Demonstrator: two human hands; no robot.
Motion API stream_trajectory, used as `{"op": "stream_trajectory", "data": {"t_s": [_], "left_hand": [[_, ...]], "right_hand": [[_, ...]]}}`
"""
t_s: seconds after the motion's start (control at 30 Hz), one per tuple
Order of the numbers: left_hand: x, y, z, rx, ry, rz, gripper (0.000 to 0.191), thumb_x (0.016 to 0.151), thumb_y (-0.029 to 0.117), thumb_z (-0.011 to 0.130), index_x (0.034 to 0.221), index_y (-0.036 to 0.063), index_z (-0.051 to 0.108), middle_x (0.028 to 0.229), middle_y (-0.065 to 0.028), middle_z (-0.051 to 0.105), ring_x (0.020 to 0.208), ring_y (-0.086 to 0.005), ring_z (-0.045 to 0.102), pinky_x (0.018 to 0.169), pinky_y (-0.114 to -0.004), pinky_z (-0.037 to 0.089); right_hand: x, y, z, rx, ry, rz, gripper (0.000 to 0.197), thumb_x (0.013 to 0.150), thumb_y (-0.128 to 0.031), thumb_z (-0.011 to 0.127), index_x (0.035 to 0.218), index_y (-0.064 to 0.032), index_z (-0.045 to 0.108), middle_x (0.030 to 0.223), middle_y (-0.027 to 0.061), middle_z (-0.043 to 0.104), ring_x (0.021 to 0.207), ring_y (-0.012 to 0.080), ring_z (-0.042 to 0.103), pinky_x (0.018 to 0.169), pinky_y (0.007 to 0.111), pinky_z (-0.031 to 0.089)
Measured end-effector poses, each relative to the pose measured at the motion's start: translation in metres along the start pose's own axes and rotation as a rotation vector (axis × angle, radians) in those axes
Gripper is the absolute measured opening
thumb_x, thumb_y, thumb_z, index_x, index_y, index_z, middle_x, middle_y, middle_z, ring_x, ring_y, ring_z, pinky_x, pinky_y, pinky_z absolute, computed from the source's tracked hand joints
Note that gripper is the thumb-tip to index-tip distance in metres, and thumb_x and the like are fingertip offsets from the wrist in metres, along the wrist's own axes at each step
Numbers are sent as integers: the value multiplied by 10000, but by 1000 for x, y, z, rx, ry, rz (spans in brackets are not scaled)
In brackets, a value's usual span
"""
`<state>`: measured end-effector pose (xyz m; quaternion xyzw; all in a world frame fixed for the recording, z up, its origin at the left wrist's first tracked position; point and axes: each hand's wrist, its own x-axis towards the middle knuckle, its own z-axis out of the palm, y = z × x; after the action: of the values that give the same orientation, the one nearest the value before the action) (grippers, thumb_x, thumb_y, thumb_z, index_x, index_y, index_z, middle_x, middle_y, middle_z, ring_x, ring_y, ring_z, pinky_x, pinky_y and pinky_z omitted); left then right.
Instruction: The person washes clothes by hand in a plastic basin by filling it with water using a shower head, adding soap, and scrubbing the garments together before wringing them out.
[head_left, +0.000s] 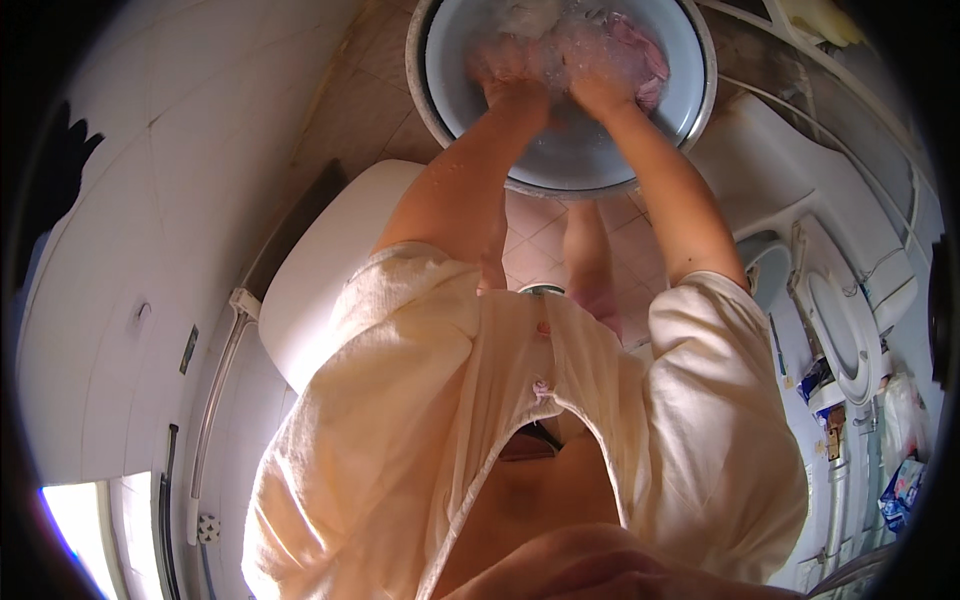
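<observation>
A round light-blue basin (574, 176) with a metallic-looking outer rim stands before me at the top of the head view. Cloudy water fills part of it. Both of my hands are down in this water. My left hand (517, 64) shows at the left of the picture's pair and my right hand (596, 75) at the other side, beside a pink cloth (649, 64). A pale cloth (532, 15) lies near the basin's far side. Water and blur hide the fingers, so their grip cannot be made out.
A toilet with a raised seat (840, 326) stands at the right, near a white ceramic fixture (757, 150). Left of my legs is a smooth white surface (330, 277). A metal rail (214, 405) runs along the left wall. Tiled floor (532, 232) shows below the basin.
</observation>
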<state>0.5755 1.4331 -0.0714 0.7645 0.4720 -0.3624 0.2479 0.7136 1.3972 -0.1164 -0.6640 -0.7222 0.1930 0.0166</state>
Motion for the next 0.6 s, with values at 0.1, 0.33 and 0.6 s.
{"op": "stream_trajectory", "data": {"t_s": [0.1, 0.33, 0.6], "left_hand": [[-10, -6, 8, -148, 152, 116, 967, 783, 504, 684, 1500, 108, 170, 1499, -211, 248, 1385, -465, 178, 1106, -609, 161], [-93, -13, -53, -2167, -66, -135, 630, 937, 517, 502, 1355, 53, 416, 1395, -116, 463, 1293, -292, 425, 1058, -467, 370], [-109, 1, -70, -2279, 122, 15, 384, 947, 202, 497, 1302, 60, 466, 1165, -132, 580, 1045, -271, 578, 872, -386, 494]], "right_hand": [[0, 4, -27, 87, 119, 17, 309, 767, -146, 672, 1054, -98, 568, 1151, 128, 587, 1062, 350, 555, 926, 440, 430], [-60, -63, -133, 706, 435, 135, 275, 724, -94, 708, 961, -75, 569, 918, 101, 619, 885, 320, 591, 974, 560, 342], [-97, -145, -197, 600, 451, 76, 400, 715, -160, 704, 1106, -143, 622, 902, 95, 514, 847, 328, 541, 766, 435, 457]]}}
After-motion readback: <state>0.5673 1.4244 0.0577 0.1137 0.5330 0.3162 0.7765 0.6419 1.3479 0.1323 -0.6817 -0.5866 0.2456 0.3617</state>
